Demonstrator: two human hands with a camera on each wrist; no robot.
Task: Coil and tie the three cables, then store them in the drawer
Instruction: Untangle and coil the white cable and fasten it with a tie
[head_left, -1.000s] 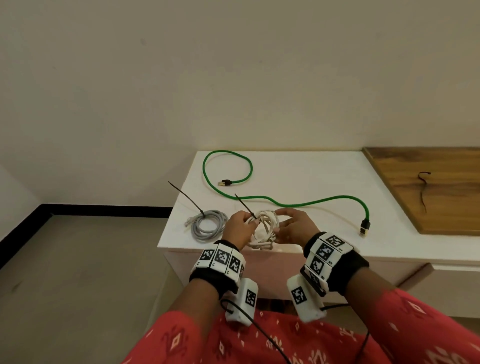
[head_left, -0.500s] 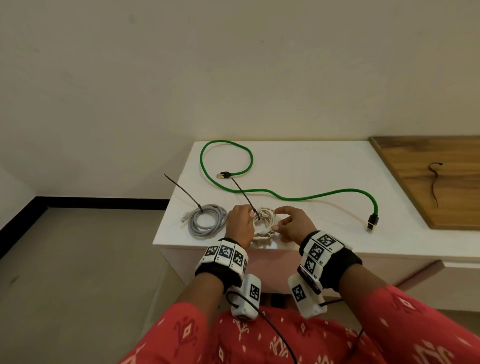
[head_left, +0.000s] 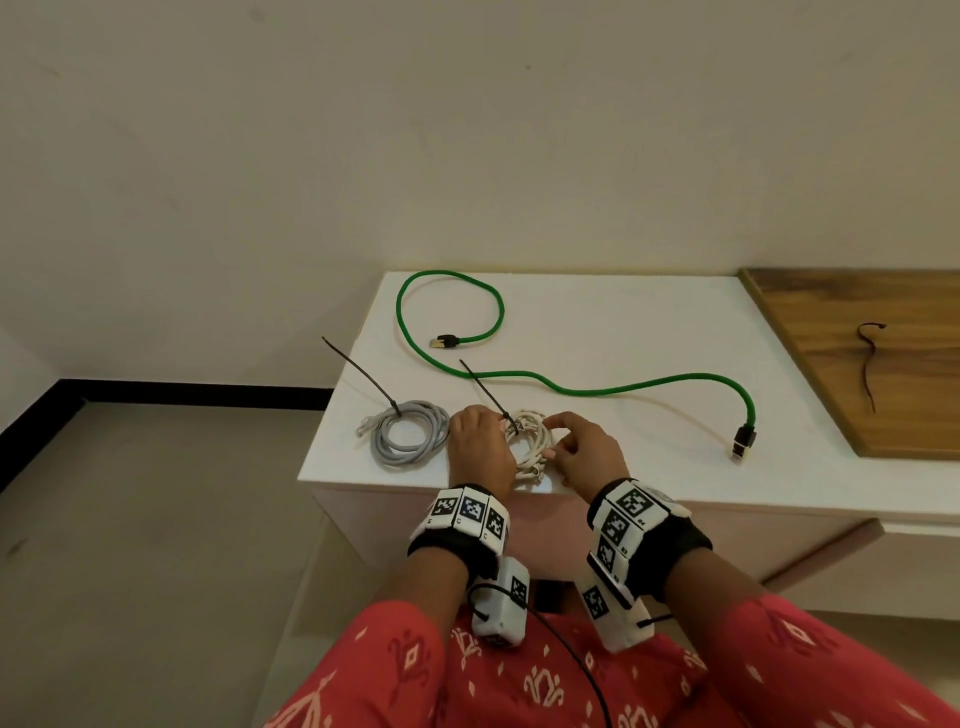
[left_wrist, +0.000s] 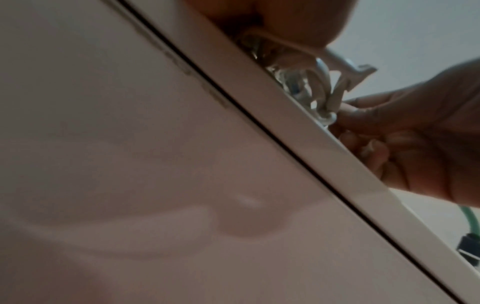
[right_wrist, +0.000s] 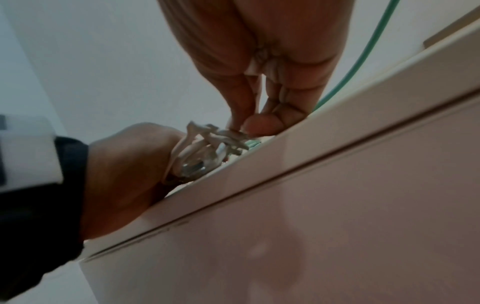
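Observation:
A white cable (head_left: 530, 441), coiled, lies near the front edge of the white cabinet top (head_left: 623, 322) with a black zip tie (head_left: 485, 389) round it, tail pointing up. My left hand (head_left: 480, 444) grips the coil's left side. My right hand (head_left: 576, 447) pinches its right side between thumb and fingers (right_wrist: 249, 123). A grey cable (head_left: 408, 436), coiled and zip-tied, rests left of the left hand. The green cable (head_left: 571, 387) snakes uncoiled across the top behind both hands. The wrist views show the white cable (left_wrist: 324, 86) and the drawer front (right_wrist: 337, 226) below the top's edge.
A wooden board (head_left: 909, 395) lies at the right end of the cabinet with one loose black tie (head_left: 868, 364) on it. The cabinet's left edge drops to the floor just beyond the grey coil. The wall stands behind the top.
Both hands have lowered the white coil from just above the front edge onto the cabinet top. The right fingers have shifted along the coil's right side.

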